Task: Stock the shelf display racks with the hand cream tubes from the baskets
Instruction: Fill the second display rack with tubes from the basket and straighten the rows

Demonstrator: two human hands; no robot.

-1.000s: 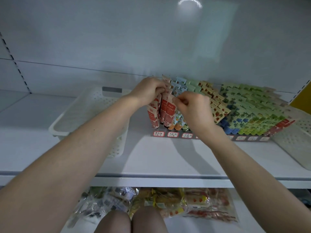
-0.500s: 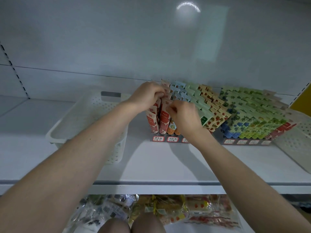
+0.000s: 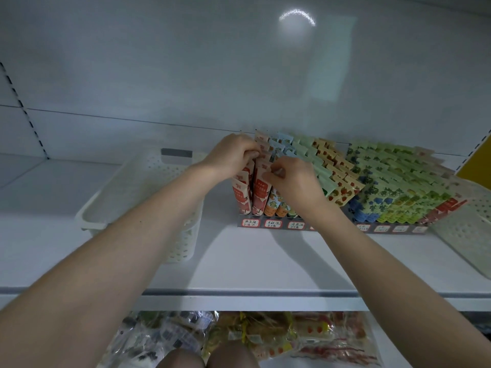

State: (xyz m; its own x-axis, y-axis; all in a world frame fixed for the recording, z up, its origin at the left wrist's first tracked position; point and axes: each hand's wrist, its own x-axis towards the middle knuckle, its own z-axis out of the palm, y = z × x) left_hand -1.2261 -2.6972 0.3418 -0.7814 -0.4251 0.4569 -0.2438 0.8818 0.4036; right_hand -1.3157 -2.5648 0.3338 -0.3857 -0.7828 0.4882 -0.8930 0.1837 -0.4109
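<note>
Two display racks stand side by side on the white shelf: the left rack (image 3: 271, 223) and the right rack (image 3: 393, 229), both packed with rows of upright hand cream tubes. My left hand (image 3: 233, 154) pinches the tops of the red-and-white tubes (image 3: 243, 197) in the leftmost rows. Just to its right, my right hand (image 3: 295, 179) grips the top of a red tube (image 3: 261, 193) in the second row. Orange-patterned tubes (image 3: 276, 204) stand below my right hand. Green and blue tubes (image 3: 398, 189) fill the right rack.
A white perforated basket (image 3: 111, 197) sits on the shelf left of the racks; its inside is mostly hidden. Another perforated basket (image 3: 470, 235) lies at the far right. Bagged snacks (image 3: 265, 338) fill the shelf below, behind the shelf's front edge (image 3: 252, 294).
Both hands have stayed on the red tubes at the left rack. The right hand has shifted slightly left toward the left hand, its fingers closing on a tube top.
</note>
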